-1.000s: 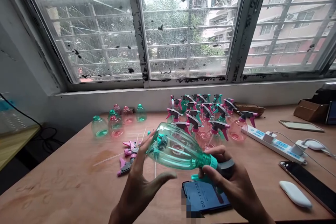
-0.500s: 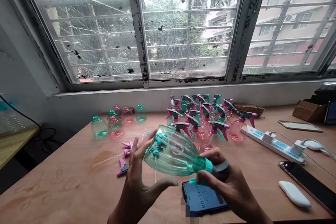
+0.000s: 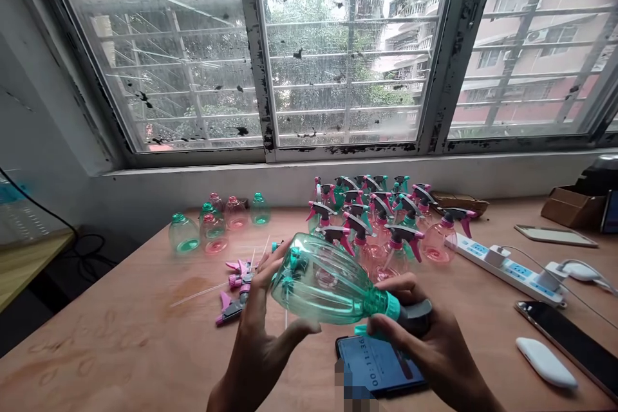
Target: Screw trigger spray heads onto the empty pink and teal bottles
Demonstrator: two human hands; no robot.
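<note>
A clear green spray bottle (image 3: 321, 277) lies tilted on its side in the air, its base to the left and its green collar and black trigger head to the right. My right hand (image 3: 429, 341) grips the head and collar, thumb in front. My left hand (image 3: 263, 322) cups the base end, fingers behind it and thumb stretched along the lower side. Past the left hand lie loose pink-and-black trigger heads (image 3: 236, 293) with thin tubes. Part of them is hidden by that hand.
Several assembled spray bottles (image 3: 379, 225) crowd the back middle. Several headless bottles (image 3: 184, 235) stand at back left. A lit phone (image 3: 371, 367) lies below the hands. On the right are a power strip (image 3: 512, 270), a dark phone (image 3: 570, 341) and a white case (image 3: 545, 362).
The bottle and both hands have shifted slightly right. My left thumb has come a little closer to the bottle. The right hand keeps its grip on the head.
</note>
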